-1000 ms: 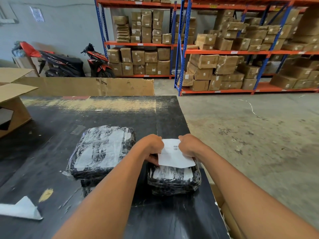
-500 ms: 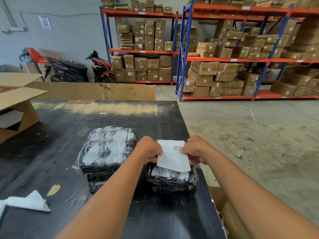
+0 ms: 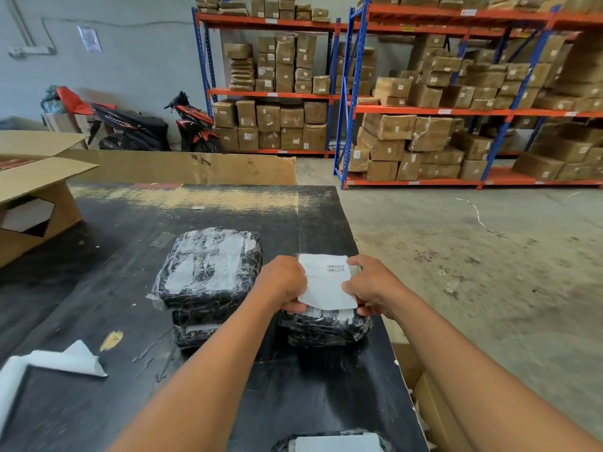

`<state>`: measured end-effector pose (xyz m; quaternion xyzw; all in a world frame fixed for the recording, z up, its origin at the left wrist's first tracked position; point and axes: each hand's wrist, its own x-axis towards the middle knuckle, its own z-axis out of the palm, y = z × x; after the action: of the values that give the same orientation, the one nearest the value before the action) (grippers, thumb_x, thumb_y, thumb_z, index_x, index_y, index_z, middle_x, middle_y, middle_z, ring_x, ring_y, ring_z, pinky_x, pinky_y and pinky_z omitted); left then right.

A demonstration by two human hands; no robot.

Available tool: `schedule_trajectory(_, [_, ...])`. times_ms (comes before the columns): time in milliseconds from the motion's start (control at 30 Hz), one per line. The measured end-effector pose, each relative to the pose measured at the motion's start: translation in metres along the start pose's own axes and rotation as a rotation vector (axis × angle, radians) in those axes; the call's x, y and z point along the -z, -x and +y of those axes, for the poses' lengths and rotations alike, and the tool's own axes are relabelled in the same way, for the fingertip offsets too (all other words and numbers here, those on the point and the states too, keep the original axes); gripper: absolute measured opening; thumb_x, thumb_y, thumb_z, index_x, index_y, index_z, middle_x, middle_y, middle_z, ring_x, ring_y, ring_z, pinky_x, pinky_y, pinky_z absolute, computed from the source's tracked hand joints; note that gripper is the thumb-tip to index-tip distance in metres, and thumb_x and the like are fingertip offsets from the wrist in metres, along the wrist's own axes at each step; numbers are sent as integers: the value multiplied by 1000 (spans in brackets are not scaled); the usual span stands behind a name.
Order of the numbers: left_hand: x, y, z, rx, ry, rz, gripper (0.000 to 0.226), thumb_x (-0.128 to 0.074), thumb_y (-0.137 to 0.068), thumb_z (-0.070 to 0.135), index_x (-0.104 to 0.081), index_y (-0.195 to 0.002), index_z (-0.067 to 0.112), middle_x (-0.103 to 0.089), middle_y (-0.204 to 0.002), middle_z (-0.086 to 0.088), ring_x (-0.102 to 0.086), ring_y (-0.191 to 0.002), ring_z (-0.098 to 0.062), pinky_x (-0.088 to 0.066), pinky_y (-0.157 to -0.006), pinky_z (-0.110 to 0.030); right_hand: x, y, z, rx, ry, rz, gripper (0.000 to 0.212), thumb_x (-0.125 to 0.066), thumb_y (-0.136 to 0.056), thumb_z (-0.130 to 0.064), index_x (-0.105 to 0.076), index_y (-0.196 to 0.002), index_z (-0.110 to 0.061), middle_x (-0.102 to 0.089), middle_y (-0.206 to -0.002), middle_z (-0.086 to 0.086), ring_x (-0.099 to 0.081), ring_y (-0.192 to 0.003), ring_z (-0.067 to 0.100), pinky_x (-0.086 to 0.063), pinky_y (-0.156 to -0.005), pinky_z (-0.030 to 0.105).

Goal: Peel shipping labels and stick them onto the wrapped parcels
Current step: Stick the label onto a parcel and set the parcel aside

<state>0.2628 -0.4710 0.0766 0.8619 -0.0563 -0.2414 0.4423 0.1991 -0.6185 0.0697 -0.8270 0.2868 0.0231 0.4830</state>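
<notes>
- White shipping label, barcode near its top right, is held flat over a black wrapped parcel; I cannot tell whether it touches the wrap.
- Left hand pinches the label's left edge, fingers curled on top and thumb below.
- Right hand pinches the label's right edge the same way, with its thumb low at the near corner.
- That parcel sits near the right edge of the black table, glossy film over dark contents, with a pale strip showing under the label's near edge.
- Just left of it is a parcel stack: the top one has white patches under the film, and a smaller one sits beneath.
- Another labelled parcel is cut off by the bottom edge of the view.
- White backing paper lies on the table at near left, one corner folded up.
- Open cardboard box is at the table's left side, flaps out.
- Brown cardboard sheet stands along the table's far edge.
- Second carton sits low beside the table's right edge.
- Blue and orange racking full of taped brown boxes lines the far wall.
- Two scooters are parked left of the racking, by the grey wall.
</notes>
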Motion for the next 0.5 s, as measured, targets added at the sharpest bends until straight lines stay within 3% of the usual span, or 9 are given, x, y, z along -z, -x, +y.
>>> schedule_trajectory(133, [-8, 4, -6, -17, -25, 27, 28, -36, -96, -2, -55, -87, 17, -71, -63, -1, -62, -64, -28, -59, -84, -48, -7, 3, 5, 68, 84, 46, 61, -40, -91, -3, -43, -146, -30, -55, -125, 6, -54, -73, 22, -49, -49, 27])
schedule_trajectory(233, [-12, 5, -8, -17, -8, 82, 21, -39, -96, 7, -59, -97, 12, -72, -80, -14, -61, -66, -29, -61, -80, -42, -9, 6, 6, 115, 174, 30, 60, -38, -91, -6, -45, -146, -30, -56, -129, 4, -49, -71, 17, -38, -50, 23])
schedule_trajectory(367, [-13, 6, -10, 27, 11, 81, 30, -39, -100, 13, -64, -110, 1, -70, -76, -17, -56, -59, -27, -53, -61, -32, -14, 8, 5, 105, 345, 27, 51, -42, -96, -14, -49, -145, -27, -55, -140, 6, -60, -106, 26, -52, -81, 30])
schedule_trajectory(433, [-14, 4, -12, 32, 28, 103, 29, -42, -99, 12, -65, -106, -3, -72, -76, -19, -59, -60, -28, -60, -72, -37, -16, 10, 4, 89, 380, 79, 42, -46, -95, -13, -58, -135, -20, -61, -130, 6, -60, -98, 26, -46, -73, 27])
schedule_trajectory(500, [-15, 5, -13, 23, 30, 139, 24, -45, -99, 10, -66, -101, -3, -75, -80, -18, -65, -62, -26, -61, -80, -41, -16, 9, 9, 88, 324, 143, 20, -48, -89, -6, -64, -96, -14, -64, -96, 6, -51, -71, 21, -36, -55, 25])
